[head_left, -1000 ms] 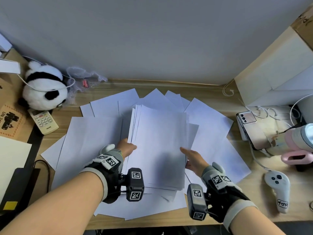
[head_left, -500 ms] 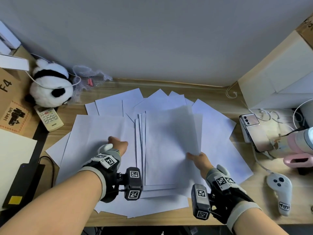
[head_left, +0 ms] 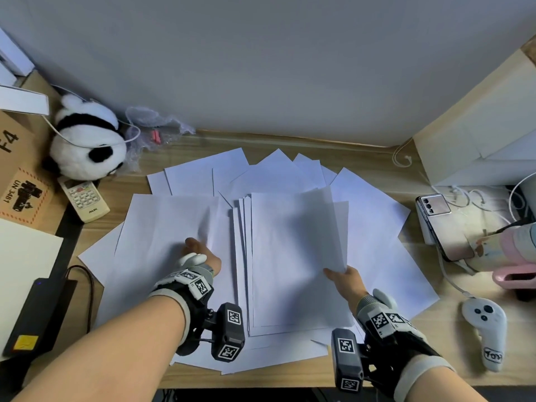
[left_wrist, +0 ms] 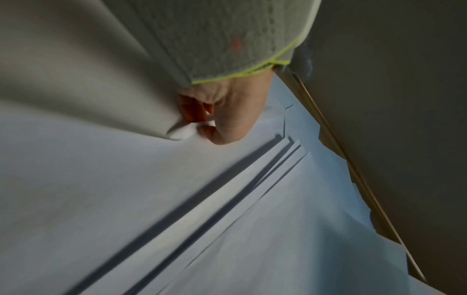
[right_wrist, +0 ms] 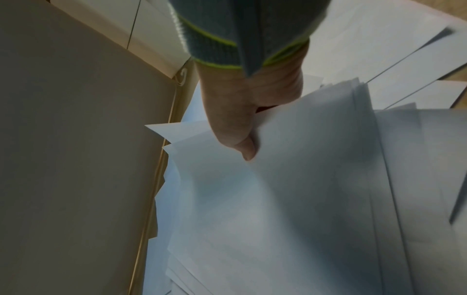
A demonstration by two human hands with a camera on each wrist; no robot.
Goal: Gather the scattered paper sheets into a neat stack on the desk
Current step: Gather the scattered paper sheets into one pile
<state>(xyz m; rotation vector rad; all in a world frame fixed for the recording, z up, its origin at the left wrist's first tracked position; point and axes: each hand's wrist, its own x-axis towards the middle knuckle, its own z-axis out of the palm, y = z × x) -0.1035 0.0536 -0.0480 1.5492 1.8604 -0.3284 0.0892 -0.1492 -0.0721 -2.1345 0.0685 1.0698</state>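
Note:
White paper sheets lie fanned across the wooden desk [head_left: 362, 369]. A rough stack of sheets [head_left: 293, 256] sits in the middle, its left edges stepped. My right hand [head_left: 339, 275] pinches the stack's right edge, thumb on top [right_wrist: 245, 147], and that side is lifted a little. My left hand [head_left: 200, 250] is on a loose sheet [head_left: 162, 227] to the left of the stack; in the left wrist view its fingers [left_wrist: 202, 117] pinch a raised fold of that sheet [left_wrist: 101, 99]. More loose sheets [head_left: 385, 236] spread out to the right and back.
At the back left sit a plush panda [head_left: 87, 143] and a remote control [head_left: 84, 198]. A cardboard box [head_left: 17, 181] and a black adapter [head_left: 34, 317] are on the left. Right of the sheets are a phone [head_left: 443, 227], a white controller [head_left: 487, 332], a pink device [head_left: 519, 256] and cables.
My left hand left the stack's left edge and moved left onto a loose sheet, pinching it up. My right hand stayed on the stack's right edge, now lifted slightly.

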